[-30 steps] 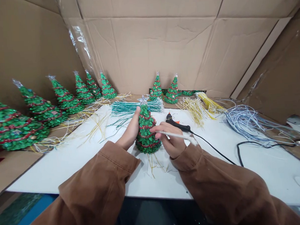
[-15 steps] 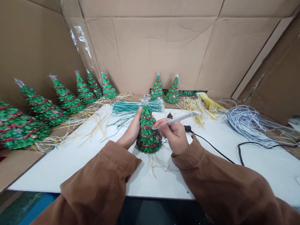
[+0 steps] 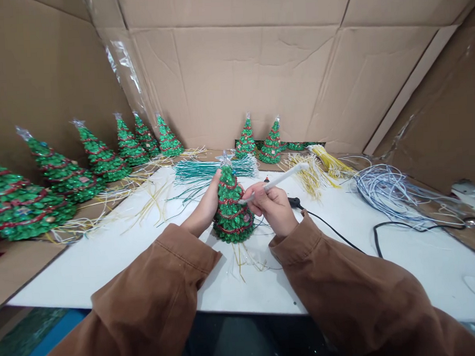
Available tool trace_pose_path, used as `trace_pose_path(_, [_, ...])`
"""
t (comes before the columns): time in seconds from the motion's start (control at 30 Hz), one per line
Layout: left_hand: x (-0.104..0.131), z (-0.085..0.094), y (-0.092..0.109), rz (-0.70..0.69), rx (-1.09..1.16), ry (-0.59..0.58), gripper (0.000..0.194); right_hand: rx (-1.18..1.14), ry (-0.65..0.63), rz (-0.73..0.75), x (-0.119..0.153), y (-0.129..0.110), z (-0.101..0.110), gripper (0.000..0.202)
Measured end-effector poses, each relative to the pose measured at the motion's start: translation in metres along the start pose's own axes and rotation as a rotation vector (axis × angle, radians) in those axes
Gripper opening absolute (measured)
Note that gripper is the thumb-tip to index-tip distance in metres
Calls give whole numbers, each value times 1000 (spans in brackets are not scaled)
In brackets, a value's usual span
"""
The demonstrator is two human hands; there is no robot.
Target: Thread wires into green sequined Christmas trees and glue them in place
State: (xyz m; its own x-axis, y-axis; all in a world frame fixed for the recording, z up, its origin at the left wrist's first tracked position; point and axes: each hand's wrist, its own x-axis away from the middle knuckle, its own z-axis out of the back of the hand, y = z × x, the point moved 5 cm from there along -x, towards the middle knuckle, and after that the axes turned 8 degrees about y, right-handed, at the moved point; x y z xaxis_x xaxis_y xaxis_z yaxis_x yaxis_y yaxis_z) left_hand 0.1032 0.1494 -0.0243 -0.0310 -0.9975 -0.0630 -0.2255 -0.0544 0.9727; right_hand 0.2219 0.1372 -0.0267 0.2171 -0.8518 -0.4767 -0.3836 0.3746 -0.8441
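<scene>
A small green Christmas tree with red garlands and a clear star on top stands in front of me, thin yellow wires trailing from its base. My left hand grips the tree from its left and far side; most of those fingers are hidden behind it. Between the thumb and fingers of my right hand is a slim white pen-like tool, slanting up to the right. Its lower tip is at the tree's right front, near the middle garland; whether it touches I cannot tell.
More decorated trees line the left and back edges. Behind the held tree lies a bundle of green wires. Yellow wire bundles, a white wire coil and a black-handled corded tool are to the right. Cardboard walls surround the white board.
The white tool has tilted a little more steeply, its tip staying by the tree's middle garland. The whole view has shifted slightly; my left hand keeps its hold on the tree.
</scene>
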Motion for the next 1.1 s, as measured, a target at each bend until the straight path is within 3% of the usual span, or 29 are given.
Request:
trace_pose_path(0.23, [-1, -2, 0, 0, -12, -61, 58, -31, -73, -11, -4, 2, 1, 38])
trace_pose_path(0.53, [-4, 0, 0, -31, 21, -35, 48, -130, -127, -33, -9, 5, 4, 34])
trace_pose_path(0.7, [-4, -2, 1, -5, 13, -87, 55, 40, -138, -87, -3, 6, 1, 41])
trace_pose_path(0.93, [-4, 3, 1, 10, -34, 11, 50, -94, -61, -185, -4, 9, 3, 44])
trace_pose_path(1.1, [-5, 10, 0, 17, -74, -21, 59, 33, 160, -147, -6, 7, 17, 46])
